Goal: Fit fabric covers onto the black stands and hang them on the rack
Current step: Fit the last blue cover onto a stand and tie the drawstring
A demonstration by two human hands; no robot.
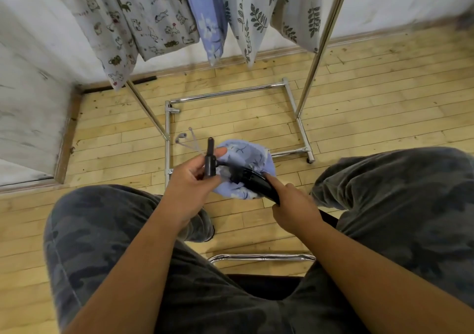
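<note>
A black stand (252, 179) lies between my knees, with a bunched light-blue patterned fabric cover (243, 154) gathered around its middle. My left hand (191, 179) grips the stand's upright black stem (210, 160), thumb pressed on the cover's edge. My right hand (295, 208) holds the stand's curved black arm, index finger stretched along it toward the cover. Thin metal prongs (188, 141) stick out to the left beyond the stem. Part of the stand is hidden inside the fabric.
A chrome rack (318, 51) stands ahead on the wooden floor, its base frame (225, 93) just beyond my hands. Several covered pieces hang from it: a cat print (133, 23), a blue floral (207, 23), leaf prints (256, 15). A chair's chrome bar (261, 257) is below me.
</note>
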